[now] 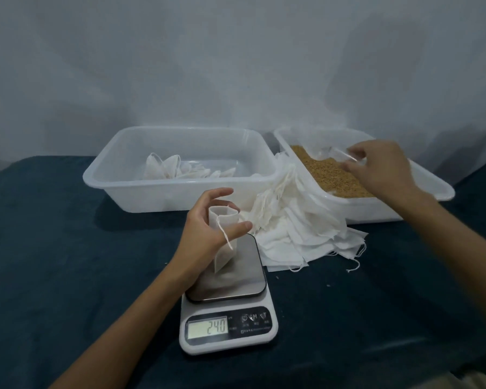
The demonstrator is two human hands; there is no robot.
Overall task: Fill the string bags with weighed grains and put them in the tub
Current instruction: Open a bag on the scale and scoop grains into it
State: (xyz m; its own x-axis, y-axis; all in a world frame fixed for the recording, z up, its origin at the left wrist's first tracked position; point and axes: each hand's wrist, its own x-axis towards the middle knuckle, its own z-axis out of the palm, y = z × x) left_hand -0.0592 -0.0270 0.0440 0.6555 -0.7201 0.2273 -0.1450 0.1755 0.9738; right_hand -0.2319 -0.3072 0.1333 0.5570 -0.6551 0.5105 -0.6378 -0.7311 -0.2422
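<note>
My left hand [208, 223] holds a small white string bag [225, 242] with its mouth open, its bottom resting on the steel plate of a white kitchen scale [227, 313]. The display reads 24.0. My right hand [382, 167] grips a clear plastic scoop [331, 154] over the brown grains [331, 175] in the right-hand tub [382, 204]. The left tub [180, 195] holds several filled white bags [169, 168].
A loose pile of empty white string bags [298, 234] lies between the two tubs and spreads toward the scale. Everything sits on a dark blue cloth [68, 262]. A pale wall stands behind.
</note>
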